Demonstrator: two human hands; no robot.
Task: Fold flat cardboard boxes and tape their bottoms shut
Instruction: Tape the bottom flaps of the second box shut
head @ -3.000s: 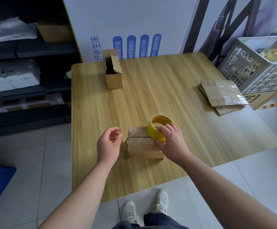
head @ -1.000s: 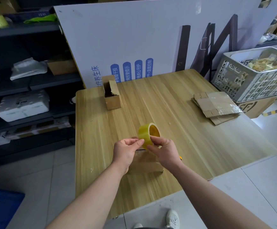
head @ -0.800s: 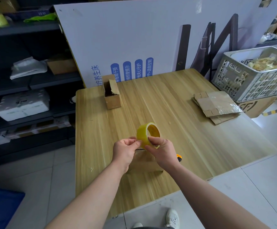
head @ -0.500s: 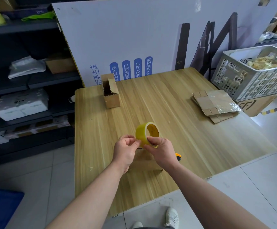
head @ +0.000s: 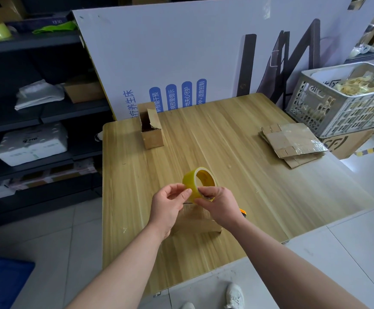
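A yellow tape roll [head: 198, 180] is held upright in the air above a small folded cardboard box [head: 195, 221] near the table's front edge. My right hand [head: 220, 205] grips the roll from below. My left hand [head: 169, 204] pinches at the roll's outer face with thumb and fingertips. Both hands hide most of the box. A stack of flat cardboard boxes [head: 293, 141] lies at the table's right side. Another folded box [head: 151, 130] stands open-topped at the far left corner.
The wooden table [head: 226, 152] carries everything. An orange and black tool [head: 242, 212] peeks out behind my right wrist. A grey plastic crate [head: 346, 101] sits right of the table. A white signboard [head: 192, 52] leans behind. Dark shelves [head: 36, 112] stand on the left.
The roll was lifted off the box 3 s ago and both hands came together on it. Over the last second the hands barely moved; the left fingers keep working at the roll's face.
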